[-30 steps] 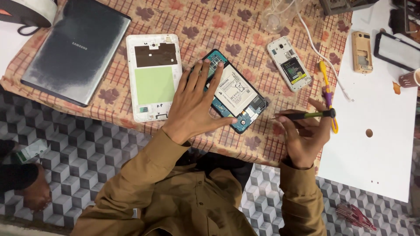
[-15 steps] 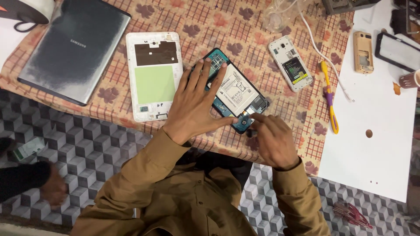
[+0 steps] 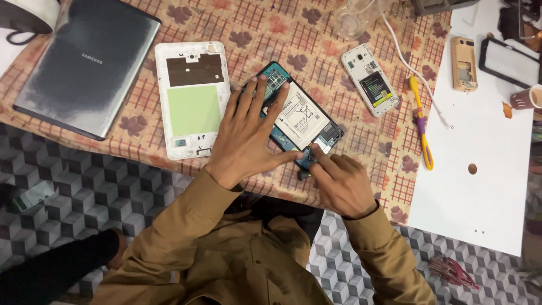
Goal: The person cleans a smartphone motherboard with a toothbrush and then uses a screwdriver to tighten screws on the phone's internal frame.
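The opened tablet [image 3: 302, 121], its back off so the white battery and blue-green board show, lies tilted at the centre of the frame on the patterned tablecloth [image 3: 316, 51]. Your left hand [image 3: 245, 138] is spread flat and open over its left half, fingers fanned toward the upper right, palm pressing on the device. Your right hand [image 3: 339, 183] is curled just below and right of centre, its fingertips pinched together at the tablet's lower right corner; whether they grip some small part there I cannot tell.

Just left of your left hand lies the white back cover [image 3: 193, 99], inner side up, with a green patch and a brown patch. In the upper left of the frame sits a dark grey closed tablet [image 3: 87, 65], tilted. Upper right of centre lies a small white phone [image 3: 371, 79] with its back removed, well apart from your hands. To the right of that, a yellow and purple tool [image 3: 420, 121] lies across the edge where the cloth meets a white board [image 3: 480, 197]. On that board, in the upper right of the frame, rests a small gold phone body [image 3: 464, 63]. At the lower left another person's dark sleeve [image 3: 51, 271] shows over the chequered floor [image 3: 68, 175].
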